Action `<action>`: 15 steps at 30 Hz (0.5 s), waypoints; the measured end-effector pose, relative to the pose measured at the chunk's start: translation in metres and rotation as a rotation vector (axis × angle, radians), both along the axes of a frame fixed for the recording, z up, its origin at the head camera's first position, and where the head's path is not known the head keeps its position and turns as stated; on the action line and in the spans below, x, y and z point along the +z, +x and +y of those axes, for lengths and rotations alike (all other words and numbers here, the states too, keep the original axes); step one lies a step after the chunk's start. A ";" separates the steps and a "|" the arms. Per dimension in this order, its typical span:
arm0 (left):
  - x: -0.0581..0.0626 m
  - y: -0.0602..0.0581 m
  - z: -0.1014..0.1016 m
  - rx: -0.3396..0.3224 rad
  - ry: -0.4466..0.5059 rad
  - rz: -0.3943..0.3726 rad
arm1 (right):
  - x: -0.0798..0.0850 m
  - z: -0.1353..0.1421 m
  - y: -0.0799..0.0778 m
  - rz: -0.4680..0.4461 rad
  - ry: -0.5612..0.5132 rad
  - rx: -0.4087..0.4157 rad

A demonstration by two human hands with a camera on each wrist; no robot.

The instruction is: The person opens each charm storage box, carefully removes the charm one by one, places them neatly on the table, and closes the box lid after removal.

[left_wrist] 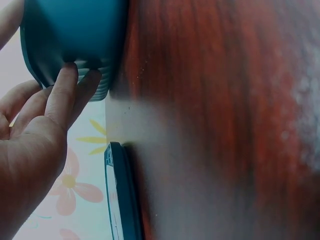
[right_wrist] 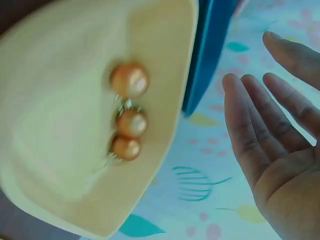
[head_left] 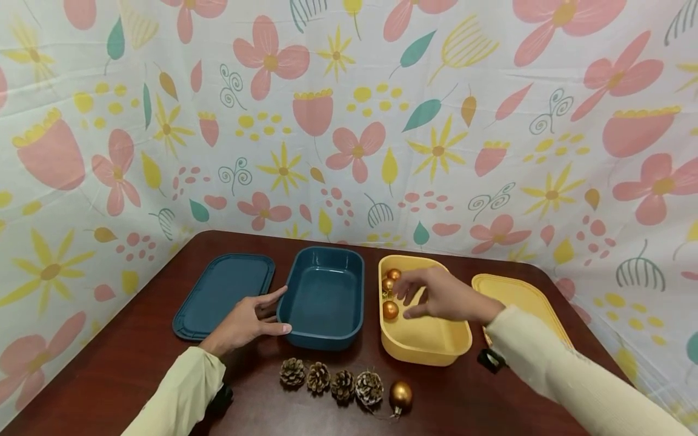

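My left hand [head_left: 248, 321] touches the near left side of a dark blue container [head_left: 322, 342], its thumb and index finger spread at the rim. In the left wrist view, relaxed fingers [left_wrist: 62, 95] rest against the ribbed outer wall. My right hand [head_left: 436, 293] hovers over a yellow container [head_left: 425, 354], fingers loosely bent and holding nothing. Three shiny gold ball ornaments lie along that container's left side, the nearest ornament [head_left: 390, 310] a little apart from the other two. The right wrist view shows the ornaments [right_wrist: 131, 80] blurred, with the palm beside the container.
A row of several pine cones [head_left: 342, 386] lies in front of the containers, with another gold ornament [head_left: 400, 396] at its right end. A blue lid [head_left: 226, 293] lies at the left, a yellow lid [head_left: 518, 297] at the right. Floral fabric [head_left: 349, 121] hangs behind the table.
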State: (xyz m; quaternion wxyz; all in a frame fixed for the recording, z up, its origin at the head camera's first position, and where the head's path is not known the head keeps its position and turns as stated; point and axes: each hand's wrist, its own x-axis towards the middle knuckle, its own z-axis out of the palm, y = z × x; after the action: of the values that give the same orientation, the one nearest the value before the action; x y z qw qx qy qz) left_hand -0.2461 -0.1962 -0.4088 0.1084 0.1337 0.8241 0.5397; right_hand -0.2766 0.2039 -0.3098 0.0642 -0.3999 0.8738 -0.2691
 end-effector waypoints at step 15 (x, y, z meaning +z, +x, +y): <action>-0.002 -0.003 0.000 -0.004 0.026 -0.001 | -0.034 -0.022 -0.071 0.048 0.265 -0.057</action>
State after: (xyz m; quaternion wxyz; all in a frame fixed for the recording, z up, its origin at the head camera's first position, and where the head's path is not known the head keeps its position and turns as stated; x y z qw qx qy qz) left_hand -0.2488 -0.1962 -0.4105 0.1079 0.1365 0.8168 0.5500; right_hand -0.3479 0.1817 -0.3436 0.0880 -0.3694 0.9139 -0.1436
